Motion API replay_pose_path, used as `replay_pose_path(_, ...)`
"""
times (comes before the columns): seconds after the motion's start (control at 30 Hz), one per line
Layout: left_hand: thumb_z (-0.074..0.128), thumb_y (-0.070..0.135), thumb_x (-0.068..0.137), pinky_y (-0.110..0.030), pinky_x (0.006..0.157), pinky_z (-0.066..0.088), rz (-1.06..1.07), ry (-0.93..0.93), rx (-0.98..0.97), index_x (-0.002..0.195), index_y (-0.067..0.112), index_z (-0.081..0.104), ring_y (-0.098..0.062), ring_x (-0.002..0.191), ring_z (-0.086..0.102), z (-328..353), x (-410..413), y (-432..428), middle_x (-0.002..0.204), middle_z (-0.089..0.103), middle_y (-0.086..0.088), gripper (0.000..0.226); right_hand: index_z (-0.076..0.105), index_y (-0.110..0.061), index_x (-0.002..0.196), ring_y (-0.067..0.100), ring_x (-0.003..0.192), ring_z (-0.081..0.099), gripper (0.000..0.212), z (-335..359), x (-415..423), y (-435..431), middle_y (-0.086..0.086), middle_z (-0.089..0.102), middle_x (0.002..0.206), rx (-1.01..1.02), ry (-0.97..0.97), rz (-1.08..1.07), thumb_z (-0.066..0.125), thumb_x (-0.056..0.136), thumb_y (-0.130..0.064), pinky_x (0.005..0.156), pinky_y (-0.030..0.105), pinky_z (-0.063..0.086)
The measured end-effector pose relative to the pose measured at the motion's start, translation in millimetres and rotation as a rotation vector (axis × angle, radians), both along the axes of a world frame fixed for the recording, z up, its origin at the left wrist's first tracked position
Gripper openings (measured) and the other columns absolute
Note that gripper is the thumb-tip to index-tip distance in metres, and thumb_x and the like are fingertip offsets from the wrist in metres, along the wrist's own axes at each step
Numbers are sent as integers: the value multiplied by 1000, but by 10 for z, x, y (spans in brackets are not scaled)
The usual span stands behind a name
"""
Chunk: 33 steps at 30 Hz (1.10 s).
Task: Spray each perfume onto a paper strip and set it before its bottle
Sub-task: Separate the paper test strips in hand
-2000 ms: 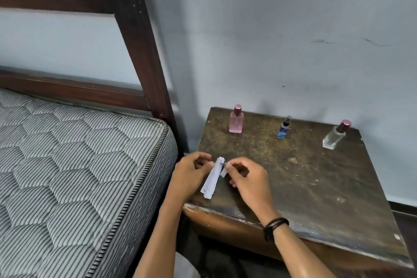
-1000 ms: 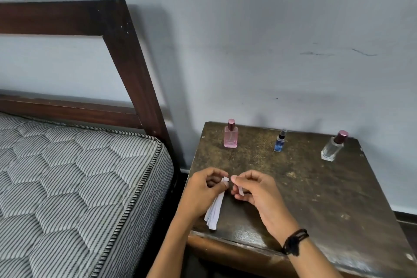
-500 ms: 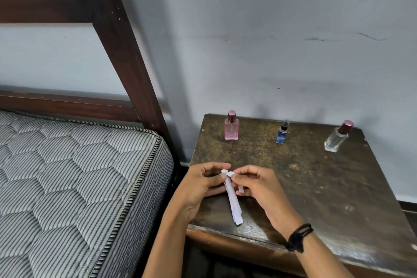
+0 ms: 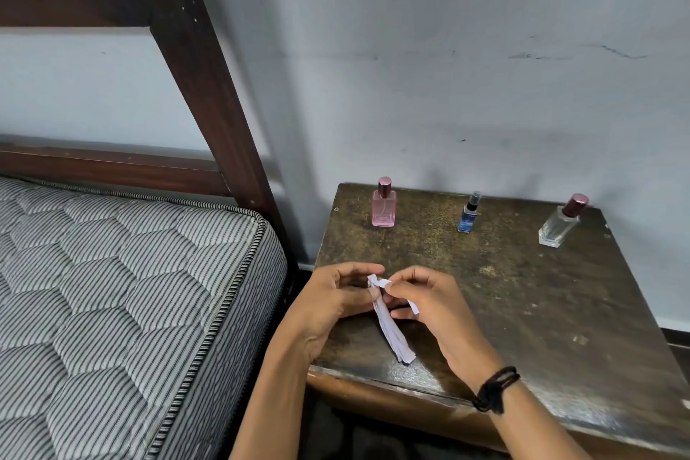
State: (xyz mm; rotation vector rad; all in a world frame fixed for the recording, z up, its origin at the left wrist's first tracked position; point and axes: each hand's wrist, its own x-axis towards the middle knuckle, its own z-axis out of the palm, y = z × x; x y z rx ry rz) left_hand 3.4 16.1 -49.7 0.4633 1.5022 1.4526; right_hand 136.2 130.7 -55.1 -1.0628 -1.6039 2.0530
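Note:
Three perfume bottles stand in a row at the back of a dark worn side table [image 4: 522, 302]: a pink square bottle [image 4: 383, 206], a small blue spray bottle [image 4: 468, 215] and a clear bottle [image 4: 560, 223] with a dark red cap. Over the table's front left corner my left hand [image 4: 332, 301] pinches the top of a bundle of white paper strips [image 4: 394, 332], which hangs down to the right. My right hand [image 4: 429, 304] grips the top of one strip, bent away from the bundle.
A bed with a striped quilted mattress [image 4: 123, 295] and a dark wooden headboard [image 4: 209, 86] stands close on the left of the table. A pale wall [image 4: 448, 67] rises right behind the bottles.
The bundle has swung from pointing down-left to down-right. My right fingers have peeled one strip's top away from the rest. The bottles have not moved.

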Motion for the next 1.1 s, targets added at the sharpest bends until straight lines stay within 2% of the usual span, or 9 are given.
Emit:
replay_pose_path(0.17, 70, -3, 89, -28, 90, 59, 4, 68, -36, 114, 9, 76, -22, 100, 75, -12, -9, 19, 105, 78, -14, 29, 77, -19, 107, 15, 81, 74, 32, 19, 34, 5, 12, 76, 85, 117, 53, 61, 75, 87, 5, 68, 31, 62)
replay_pose_path(0.27, 66, 3, 93, -22, 89, 57, -15, 213, -83, 112, 14, 78, -14, 99, 74, -30, -16, 51, 101, 80, -2, 25, 80, -21, 106, 14, 87, 75, 34, 26, 45, 29, 2, 78, 95, 151, 25, 147, 80, 83, 4, 76, 35, 64)
replay_pose_path(0.37, 64, 10, 97, -25, 92, 57, -32, 314, -96, 115, 18, 77, -15, 99, 74, -53, -26, 74, 102, 80, 3, 24, 80, -24, 108, 19, 82, 73, 39, 24, 45, 23, 0, 77, 88, 193, -1, 184, 80, 82, 5, 78, 36, 64)
replay_pose_path(0.43, 64, 12, 98, -26, 96, 56, -59, 364, -91, 118, 17, 76, -14, 102, 74, -68, -24, 76, 104, 80, 3, 24, 80, -24, 105, 20, 83, 74, 34, 9, 35, 11, 0, 76, 85, 238, -8, 147, 78, 85, 3, 75, 33, 64)
replay_pose_path(0.53, 69, 17, 96, -34, 104, 53, -83, 412, -103, 118, 20, 75, -9, 104, 73, -93, -28, 75, 102, 80, 3, 23, 81, -21, 94, 12, 78, 75, 18, -19, 16, 10, -2, 78, 83, 301, -34, 53, 75, 91, -5, 66, 23, 59)
replay_pose_path(0.63, 72, 18, 93, -37, 106, 52, -89, 432, -121, 114, 22, 76, -10, 102, 74, -100, -35, 76, 95, 81, 2, 21, 80, -23, 88, 9, 72, 73, 17, -41, 8, 18, -1, 78, 77, 372, -68, 26, 74, 93, -7, 62, 20, 58)
replay_pose_path(0.8, 72, 25, 94, -33, 95, 56, -91, 577, -198, 98, 22, 81, -2, 88, 73, -73, -5, 88, 81, 79, 9, 11, 81, -22, 89, 11, 72, 74, 14, -74, 0, 29, -4, 78, 79, 418, -112, 0, 75, 93, -11, 64, 24, 61)
replay_pose_path(0.9, 72, 30, 93, -31, 90, 57, -81, 641, -239, 91, 25, 81, 2, 83, 72, -68, 5, 96, 75, 78, 12, 11, 81, -23, 89, 13, 72, 75, 14, -81, -4, 32, -4, 78, 79, 411, -127, -14, 75, 93, -11, 69, 32, 65)
replay_pose_path(1.1, 69, 33, 94, -35, 85, 57, -83, 748, -265, 88, 27, 79, 3, 74, 69, -97, 3, 108, 70, 76, 12, 12, 80, -25, 85, 15, 71, 76, 12, -110, -8, 46, -4, 78, 76, 421, -148, 1, 77, 91, -16, 76, 43, 65)
